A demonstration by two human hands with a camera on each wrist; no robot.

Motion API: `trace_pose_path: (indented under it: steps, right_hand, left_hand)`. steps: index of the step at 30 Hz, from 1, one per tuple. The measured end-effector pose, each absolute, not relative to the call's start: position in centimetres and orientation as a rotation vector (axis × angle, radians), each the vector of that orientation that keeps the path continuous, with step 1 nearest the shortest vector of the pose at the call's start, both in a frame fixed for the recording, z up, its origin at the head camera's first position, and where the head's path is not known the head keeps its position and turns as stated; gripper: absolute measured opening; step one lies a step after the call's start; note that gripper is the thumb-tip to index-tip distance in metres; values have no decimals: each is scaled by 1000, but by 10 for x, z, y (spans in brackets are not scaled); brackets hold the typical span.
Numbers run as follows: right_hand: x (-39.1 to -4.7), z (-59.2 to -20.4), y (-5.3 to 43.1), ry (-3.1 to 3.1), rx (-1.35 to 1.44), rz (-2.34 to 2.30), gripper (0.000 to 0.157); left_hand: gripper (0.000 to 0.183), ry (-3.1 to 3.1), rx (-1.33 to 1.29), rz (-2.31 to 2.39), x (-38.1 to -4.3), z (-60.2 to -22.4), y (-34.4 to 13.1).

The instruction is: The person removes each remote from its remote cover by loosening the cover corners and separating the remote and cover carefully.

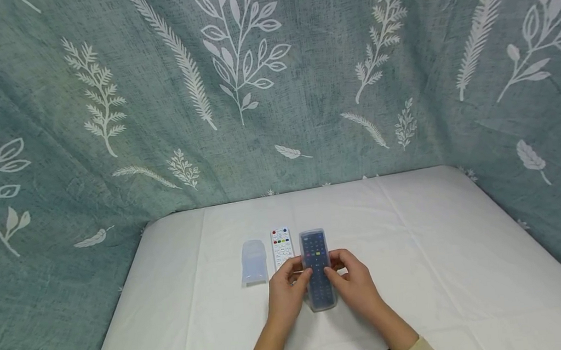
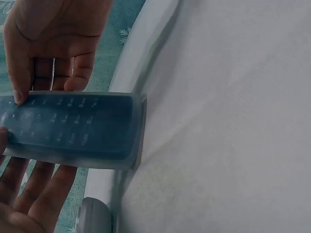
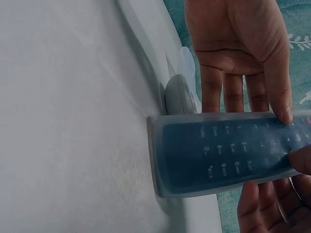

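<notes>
A dark remote control [image 1: 318, 271] in a translucent sleeve is held upright above the table with its keys facing up. My left hand [image 1: 286, 292] grips its left edge, thumb on the front and fingers at the side and behind. My right hand [image 1: 357, 284] holds the right edge the same way. The left wrist view shows the remote's lower end [image 2: 112, 131] inside the sleeve, and number keys show on the remote [image 3: 233, 155] in the right wrist view. Left of it lies a white remote control [image 1: 282, 246], partly hidden by my left hand.
An empty translucent sleeve [image 1: 254, 262] lies to the left of the white remote. White cloth [image 1: 417, 274] covers the table. Behind it hangs a green curtain [image 1: 313, 84] with a white leaf pattern.
</notes>
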State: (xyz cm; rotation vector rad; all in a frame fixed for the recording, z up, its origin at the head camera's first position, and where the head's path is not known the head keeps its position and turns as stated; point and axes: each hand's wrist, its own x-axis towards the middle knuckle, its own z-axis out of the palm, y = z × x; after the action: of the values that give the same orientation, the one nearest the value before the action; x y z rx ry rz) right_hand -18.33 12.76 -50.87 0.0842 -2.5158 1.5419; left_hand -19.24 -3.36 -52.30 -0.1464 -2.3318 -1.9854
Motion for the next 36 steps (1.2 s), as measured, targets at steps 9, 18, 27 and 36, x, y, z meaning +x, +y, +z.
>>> trace_pose_path:
  steps: [9, 18, 27, 36]
  right_hand:
    - [-177, -507, 131, -2401, 162, 1558, 23]
    - [-181, -499, 137, -2253, 323, 1429, 25]
    - [-177, -503, 140, -2160, 516, 1362, 30]
    - [-175, -506, 137, -2104, 643, 1365, 38]
  left_hand:
    - [26, -2248, -112, -2058, -187, -520, -33]
    - [21, -2204, 32, -2040, -189, -515, -36]
    - [41, -2348, 50, -2228, -190, -502, -32]
    - [50, -2214, 93, -2572, -190, -493, -35]
